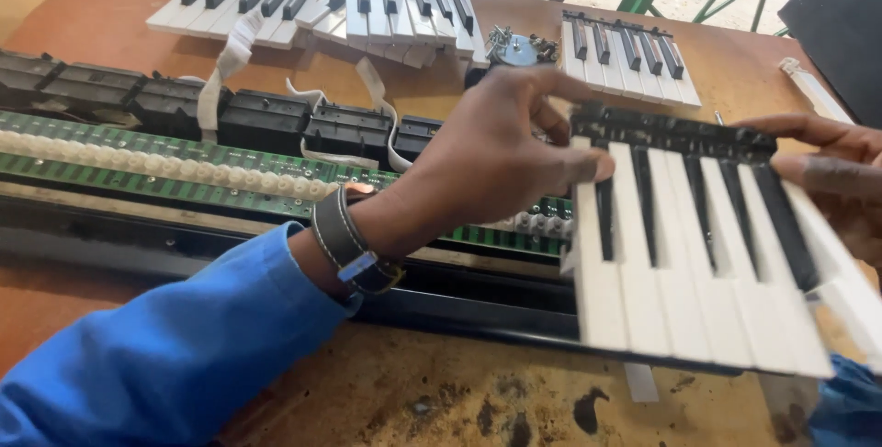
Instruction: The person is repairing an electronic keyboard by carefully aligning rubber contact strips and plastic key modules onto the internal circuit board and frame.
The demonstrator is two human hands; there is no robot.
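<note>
A block of white and black piano keys [698, 254] is held up above the opened keyboard. My left hand [496, 158], in a blue sleeve with a dark wrist strap, grips its left edge with the thumb on a white key. My right hand [831, 167] holds the block's right side, fingers over the top edge. Below lies the keyboard's green circuit board [138, 162] with a row of pale rubber contacts, set in a black frame [230, 245].
Three more key blocks [239, 1] [404, 11] [629, 56] lie at the back of the brown worn table [413, 392]. A small dish of screws [519, 45] sits between them. Black plastic sections [266, 116] and white ribbon cables [225, 66] lie behind the board.
</note>
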